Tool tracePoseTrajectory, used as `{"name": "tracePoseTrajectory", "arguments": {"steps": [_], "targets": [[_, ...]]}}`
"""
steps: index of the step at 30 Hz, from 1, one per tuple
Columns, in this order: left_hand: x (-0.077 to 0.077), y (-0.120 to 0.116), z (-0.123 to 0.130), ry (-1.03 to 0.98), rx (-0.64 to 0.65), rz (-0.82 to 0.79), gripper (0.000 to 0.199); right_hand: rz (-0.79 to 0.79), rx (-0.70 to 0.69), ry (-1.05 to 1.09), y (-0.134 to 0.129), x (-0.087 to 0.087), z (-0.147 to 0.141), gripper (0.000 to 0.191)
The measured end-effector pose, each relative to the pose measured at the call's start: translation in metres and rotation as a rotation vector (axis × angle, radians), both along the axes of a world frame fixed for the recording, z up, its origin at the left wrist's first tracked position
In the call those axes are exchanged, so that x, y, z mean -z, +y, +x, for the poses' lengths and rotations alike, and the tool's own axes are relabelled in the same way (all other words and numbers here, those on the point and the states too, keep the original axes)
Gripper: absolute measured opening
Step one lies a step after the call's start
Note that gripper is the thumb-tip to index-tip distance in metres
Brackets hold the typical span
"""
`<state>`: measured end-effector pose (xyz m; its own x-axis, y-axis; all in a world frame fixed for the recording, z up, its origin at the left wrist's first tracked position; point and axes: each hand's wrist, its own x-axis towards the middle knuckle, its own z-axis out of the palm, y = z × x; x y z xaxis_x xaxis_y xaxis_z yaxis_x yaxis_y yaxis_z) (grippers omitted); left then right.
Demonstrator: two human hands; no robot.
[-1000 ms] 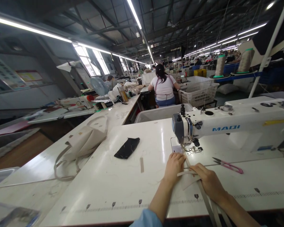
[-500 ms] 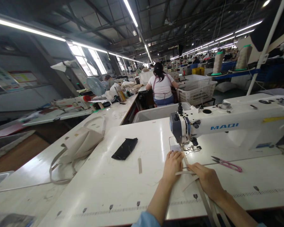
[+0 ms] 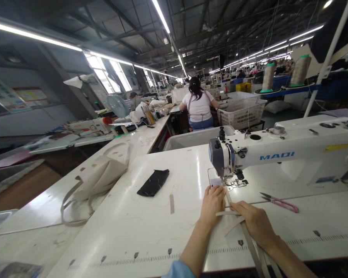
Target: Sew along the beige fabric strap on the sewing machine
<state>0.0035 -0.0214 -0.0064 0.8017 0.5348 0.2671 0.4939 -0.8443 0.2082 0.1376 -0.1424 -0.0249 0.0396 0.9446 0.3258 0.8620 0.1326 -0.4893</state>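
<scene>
Nearest the camera, a pale beige strap (image 3: 251,241) runs up from the table's front edge between the two forearms toward the needle of the sewing machine (image 3: 278,154). The right hand (image 3: 256,224) lies over it with fingers curled down, pinning the strap and a short crosswise strip (image 3: 224,213) flat to the white table (image 3: 133,227); whether it pinches or merely presses, I cannot tell. The left hand (image 3: 214,201) rests just beside the presser foot (image 3: 227,182), fingers extended and laid flat, fingertips touching the strap's leading end at the needle plate. By my reading, the step in hand is feeding and aligning the webbing under the foot; the next move would call for keeping both layers square and fingertips out of the needle's path. The strap looks flat, narrow and limp, matte in finish, with a second length trailing off the table edge beside it. Just right of the hands lie pink-handled thread snips (image 3: 280,202). Farther left sit a thin beige offcut (image 3: 171,204), a black fabric piece (image 3: 153,182) and a cream bag (image 3: 100,178) with long handles. Beyond, a seated person in a white shirt (image 3: 199,107) faces away beside a white basket (image 3: 241,112), and thread cones (image 3: 298,71) stand on a rack.
</scene>
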Motion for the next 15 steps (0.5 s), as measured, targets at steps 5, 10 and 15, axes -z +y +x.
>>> {"name": "tracePoseTrajectory", "arguments": {"steps": [5,10,15], "targets": [[-0.002,0.001,0.001,-0.022,-0.005,-0.011,0.038,-0.013,0.003,-0.008,0.005,-0.004,0.0,0.032],[-0.006,0.0,-0.004,-0.093,0.053,-0.055,0.034,0.009,0.032,-0.005,0.01,-0.003,-0.001,0.04],[-0.005,0.0,-0.01,-0.136,0.1,-0.112,0.03,0.108,-0.034,0.05,0.008,0.009,0.001,0.048]]}}
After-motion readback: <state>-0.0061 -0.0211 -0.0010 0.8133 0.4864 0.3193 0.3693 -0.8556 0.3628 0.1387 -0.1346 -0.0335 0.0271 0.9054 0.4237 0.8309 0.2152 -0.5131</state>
